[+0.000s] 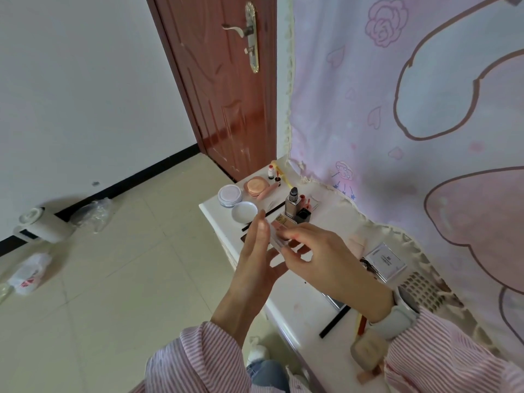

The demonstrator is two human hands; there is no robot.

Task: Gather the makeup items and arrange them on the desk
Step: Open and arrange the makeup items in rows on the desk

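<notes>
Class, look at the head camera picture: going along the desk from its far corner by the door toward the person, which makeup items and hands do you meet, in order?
Small red-capped bottle → peach round compact → white round jar → white lid → left hand and right hand holding a clear pink case.

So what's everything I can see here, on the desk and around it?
desk: one, white, lower centre
round jar: one, white, far desk corner
lid: one, white, beside the jar
compact: one, peach, behind the jar
foundation bottle: one, beige, upright mid-desk
box: one, white, by the curtain
slim case: one, clear pinkish, held between both hands
curtain: one, pink cartoon print, right
door: one, red-brown, behind
left hand: fingers straight, against the case
right hand: pinches the case
</notes>
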